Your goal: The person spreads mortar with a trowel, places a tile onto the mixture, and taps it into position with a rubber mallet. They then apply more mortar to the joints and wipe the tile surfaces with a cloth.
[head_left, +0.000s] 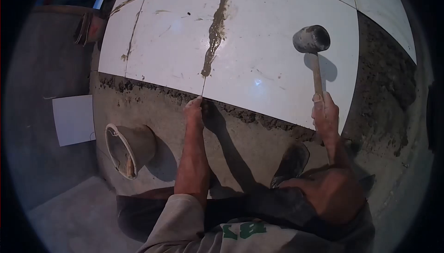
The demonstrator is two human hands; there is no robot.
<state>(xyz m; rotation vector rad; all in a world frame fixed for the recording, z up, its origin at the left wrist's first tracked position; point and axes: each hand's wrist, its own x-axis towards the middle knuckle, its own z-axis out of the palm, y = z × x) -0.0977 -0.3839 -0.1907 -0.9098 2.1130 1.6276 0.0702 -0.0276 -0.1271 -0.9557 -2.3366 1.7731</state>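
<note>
A rubber mallet (311, 39) with a dark, whitish-scuffed head and a wooden handle is in my right hand (325, 113). Its head is over the large white floor tile (286, 8), casting a shadow on the surface. My left hand (194, 107) is at the tiles' front edge, right where a thin joint meets it. Its fingers are pressed together; whatever they may hold is too small to make out. Wet grey-brown grout (215, 35) lies in a streak along that joint, stopping short of my left fingers.
A mortar-stained bucket (145, 144) with a tool handle inside stands left of my left arm. A white tile piece (74, 120) rests farther left. Rough mortar (384, 82) borders the tile on the right, and crumbly mortar runs beneath its front edge. My knee and shoe are close by.
</note>
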